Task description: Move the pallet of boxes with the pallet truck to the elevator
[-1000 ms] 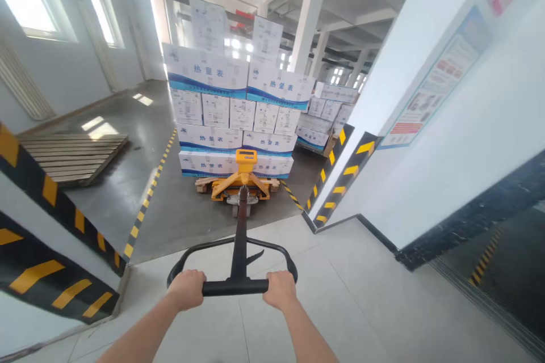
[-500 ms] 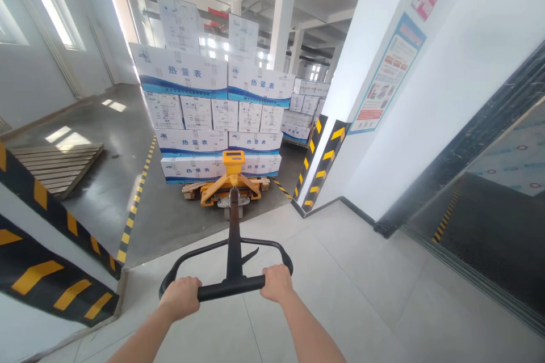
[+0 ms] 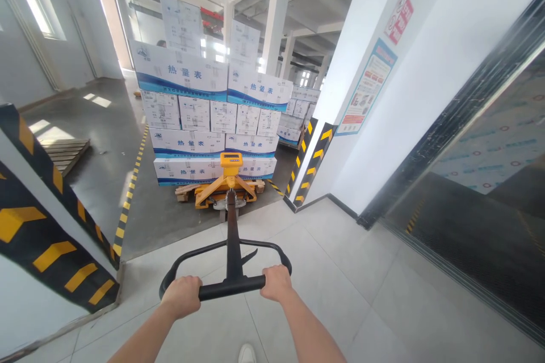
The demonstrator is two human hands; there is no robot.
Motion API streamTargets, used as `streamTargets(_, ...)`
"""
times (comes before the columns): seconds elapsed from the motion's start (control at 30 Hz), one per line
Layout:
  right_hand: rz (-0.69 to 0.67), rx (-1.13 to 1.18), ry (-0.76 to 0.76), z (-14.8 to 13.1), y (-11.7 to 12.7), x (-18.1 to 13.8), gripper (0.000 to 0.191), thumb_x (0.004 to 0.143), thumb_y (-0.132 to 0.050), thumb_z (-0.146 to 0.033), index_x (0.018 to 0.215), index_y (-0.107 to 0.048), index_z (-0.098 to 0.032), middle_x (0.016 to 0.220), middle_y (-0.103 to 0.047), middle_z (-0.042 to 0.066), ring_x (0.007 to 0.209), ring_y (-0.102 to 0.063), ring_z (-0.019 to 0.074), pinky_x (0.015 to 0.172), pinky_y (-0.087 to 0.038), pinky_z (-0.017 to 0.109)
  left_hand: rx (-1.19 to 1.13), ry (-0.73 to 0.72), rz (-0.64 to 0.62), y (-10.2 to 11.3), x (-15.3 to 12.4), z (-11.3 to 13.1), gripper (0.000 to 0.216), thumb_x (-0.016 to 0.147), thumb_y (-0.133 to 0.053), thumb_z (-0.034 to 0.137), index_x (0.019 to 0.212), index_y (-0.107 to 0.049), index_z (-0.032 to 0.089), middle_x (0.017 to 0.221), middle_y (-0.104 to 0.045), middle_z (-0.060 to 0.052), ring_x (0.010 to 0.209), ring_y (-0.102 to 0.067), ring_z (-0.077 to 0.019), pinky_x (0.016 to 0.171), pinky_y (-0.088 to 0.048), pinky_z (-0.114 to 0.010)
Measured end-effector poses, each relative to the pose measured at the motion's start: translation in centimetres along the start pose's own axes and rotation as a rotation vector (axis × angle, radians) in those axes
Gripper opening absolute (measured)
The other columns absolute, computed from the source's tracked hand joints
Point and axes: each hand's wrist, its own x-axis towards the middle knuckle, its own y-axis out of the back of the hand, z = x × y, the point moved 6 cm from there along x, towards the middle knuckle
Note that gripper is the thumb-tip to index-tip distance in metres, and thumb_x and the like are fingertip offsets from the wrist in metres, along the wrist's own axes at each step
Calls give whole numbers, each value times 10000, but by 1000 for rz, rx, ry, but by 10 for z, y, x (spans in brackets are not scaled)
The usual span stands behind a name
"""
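My left hand (image 3: 182, 296) and my right hand (image 3: 276, 282) both grip the black loop handle (image 3: 232, 288) of a yellow pallet jack (image 3: 225, 187). Its long black tiller runs forward from the handle to the yellow body with a small display box on top. The jack sits under a wooden pallet carrying a tall stack of white and blue cartons (image 3: 206, 116), straight ahead of me. The toe of my white shoe (image 3: 247, 353) shows at the bottom edge.
A wall corner with yellow-black hazard stripes (image 3: 55, 227) stands close on the left; two striped corners (image 3: 313, 161) stand on the right. A dark doorway with a grated floor (image 3: 468, 227) opens to the right. An empty wooden pallet (image 3: 63, 153) lies far left. More cartons (image 3: 296, 119) stand behind.
The view has swung rightward and the loaded jack has come a little nearer the tiled floor. Both hands keep their grip on the handle. My shoe tip has come into view.
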Motion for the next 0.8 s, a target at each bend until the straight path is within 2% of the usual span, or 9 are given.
streamTargets(0.4,27,10,-21,-8,-7,-35,247,609,-573,-228,833,-664,-179,824,-684,62,825,-640,241,773,-456,322,32,-18,-1,-4,-30,10,318,686,-546,132,970,-688,144,966,-663,-129,926,-624,-271,836,-514,-399)
streamTargets(0.57,56,-14,-38,-9,-8,-49,261,601,-542,-203,829,-669,-186,816,-687,68,831,-647,257,769,-457,329,43,-29,21,-5,-46,16,358,668,-561,138,1003,-687,137,1021,-656,-142,997,-605,-305,899,-490,-425)
streamTargets(0.8,72,-1,-19,-17,-17,-66,258,603,-531,-200,825,-662,-201,844,-690,68,853,-643,275,762,-458,337,91,-11,8,-3,-71,19,351,643,-559,147,963,-702,130,980,-663,-154,957,-617,-322,860,-505,-437)
